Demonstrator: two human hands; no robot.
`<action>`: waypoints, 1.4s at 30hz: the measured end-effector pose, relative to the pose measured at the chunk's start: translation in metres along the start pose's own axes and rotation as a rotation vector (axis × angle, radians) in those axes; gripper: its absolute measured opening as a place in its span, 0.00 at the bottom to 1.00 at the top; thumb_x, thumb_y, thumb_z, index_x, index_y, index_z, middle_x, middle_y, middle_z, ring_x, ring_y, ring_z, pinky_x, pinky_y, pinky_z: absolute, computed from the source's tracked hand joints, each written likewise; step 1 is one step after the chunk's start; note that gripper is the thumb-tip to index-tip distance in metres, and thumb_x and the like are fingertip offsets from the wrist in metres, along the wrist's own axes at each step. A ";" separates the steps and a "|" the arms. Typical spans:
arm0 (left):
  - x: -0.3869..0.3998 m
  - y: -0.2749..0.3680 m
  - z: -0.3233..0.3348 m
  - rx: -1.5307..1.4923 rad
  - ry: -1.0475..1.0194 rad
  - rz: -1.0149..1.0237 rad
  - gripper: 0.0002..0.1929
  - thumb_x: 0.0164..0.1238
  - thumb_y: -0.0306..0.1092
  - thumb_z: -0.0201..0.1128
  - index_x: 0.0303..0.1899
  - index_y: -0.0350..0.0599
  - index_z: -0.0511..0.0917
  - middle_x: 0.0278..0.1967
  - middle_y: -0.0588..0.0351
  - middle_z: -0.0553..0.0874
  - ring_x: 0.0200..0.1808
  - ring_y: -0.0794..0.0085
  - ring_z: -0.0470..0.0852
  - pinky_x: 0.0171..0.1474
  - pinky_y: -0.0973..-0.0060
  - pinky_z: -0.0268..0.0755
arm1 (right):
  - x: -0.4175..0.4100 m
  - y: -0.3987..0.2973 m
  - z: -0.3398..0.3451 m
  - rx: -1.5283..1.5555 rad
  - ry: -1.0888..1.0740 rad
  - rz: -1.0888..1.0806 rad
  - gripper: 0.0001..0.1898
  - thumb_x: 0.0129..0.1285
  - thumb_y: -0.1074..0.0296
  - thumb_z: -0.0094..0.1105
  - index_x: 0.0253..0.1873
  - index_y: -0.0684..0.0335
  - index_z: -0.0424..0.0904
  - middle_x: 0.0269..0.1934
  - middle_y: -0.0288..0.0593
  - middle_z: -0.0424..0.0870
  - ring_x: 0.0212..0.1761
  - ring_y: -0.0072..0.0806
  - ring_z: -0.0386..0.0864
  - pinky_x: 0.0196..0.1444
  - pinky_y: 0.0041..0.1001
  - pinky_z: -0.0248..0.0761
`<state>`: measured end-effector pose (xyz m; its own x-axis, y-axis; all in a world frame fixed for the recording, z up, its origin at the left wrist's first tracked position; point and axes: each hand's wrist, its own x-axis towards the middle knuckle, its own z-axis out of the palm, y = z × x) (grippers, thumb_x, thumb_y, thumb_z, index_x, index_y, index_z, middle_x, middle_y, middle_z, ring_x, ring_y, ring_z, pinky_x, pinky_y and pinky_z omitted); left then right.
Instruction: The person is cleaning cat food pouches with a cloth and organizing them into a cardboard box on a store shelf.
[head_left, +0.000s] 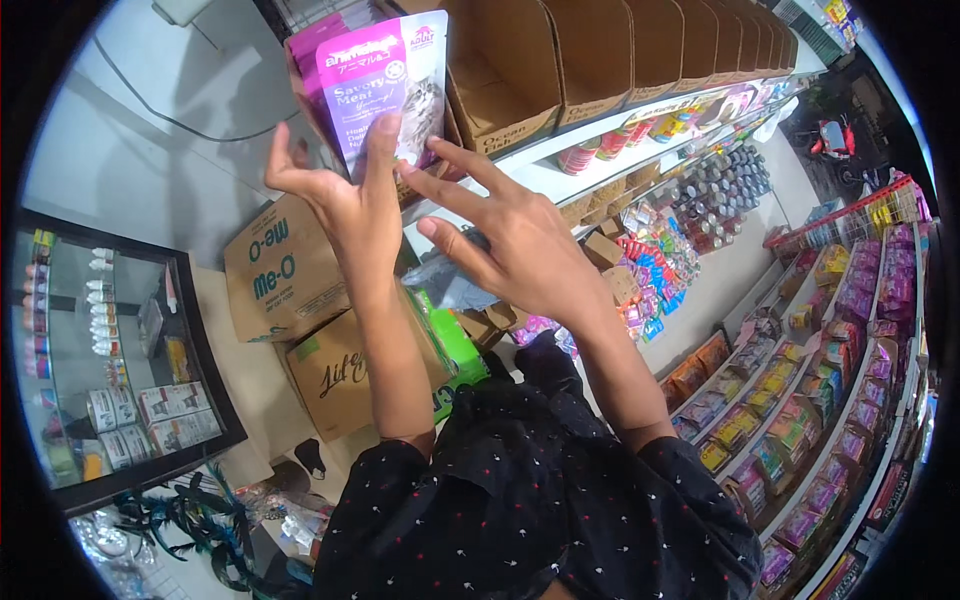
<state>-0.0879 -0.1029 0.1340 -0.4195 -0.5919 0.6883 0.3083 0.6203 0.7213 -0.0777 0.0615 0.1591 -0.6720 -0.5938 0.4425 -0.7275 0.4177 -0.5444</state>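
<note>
A pink and white cat food pouch (367, 90) stands at the front of an open cardboard display box (309, 112), with more pink pouches behind it. My left hand (352, 180) is at the pouch's lower part, its thumb lying across the front and the other fingers spread to the left. Just right of it, my right hand (495, 225) reaches in with fingers apart, its fingertips at the pouch's lower right edge. Whether either hand bears any of the pouch's weight cannot be told. Beside this box stands a brown cardboard display box (502, 75) whose inner walls show.
More cardboard display boxes (596, 52) line the shelf to the right, above cans (579, 156) on a lower shelf. Large cartons (281, 277) stand below on the left, near a glass cabinet (214, 352). Shelves of pouches (795, 435) run along the right; packets (652, 270) lie on the floor.
</note>
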 end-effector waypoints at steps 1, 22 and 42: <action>-0.004 0.004 -0.002 -0.100 -0.055 -0.121 0.44 0.66 0.48 0.75 0.72 0.41 0.55 0.67 0.41 0.66 0.68 0.52 0.67 0.70 0.56 0.62 | -0.002 -0.001 0.001 -0.034 -0.003 0.003 0.22 0.76 0.55 0.56 0.68 0.56 0.80 0.74 0.49 0.71 0.36 0.40 0.87 0.40 0.34 0.78; 0.025 0.008 -0.022 0.030 -0.279 -0.022 0.35 0.71 0.48 0.66 0.72 0.45 0.63 0.64 0.40 0.74 0.61 0.56 0.77 0.63 0.58 0.69 | -0.005 -0.013 0.021 -0.208 -0.014 0.096 0.22 0.76 0.55 0.52 0.66 0.63 0.75 0.67 0.49 0.77 0.31 0.46 0.85 0.32 0.36 0.78; 0.125 0.032 -0.024 0.428 -0.882 0.280 0.26 0.61 0.47 0.77 0.49 0.35 0.80 0.46 0.48 0.84 0.42 0.62 0.82 0.49 0.68 0.77 | 0.042 -0.001 0.019 -0.284 -0.178 0.088 0.41 0.70 0.26 0.44 0.51 0.67 0.85 0.41 0.49 0.83 0.33 0.48 0.83 0.38 0.40 0.77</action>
<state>-0.1097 -0.1694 0.2451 -0.9123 0.0855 0.4004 0.2330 0.9126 0.3360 -0.1025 0.0227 0.1649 -0.7176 -0.6470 0.2578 -0.6940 0.6326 -0.3438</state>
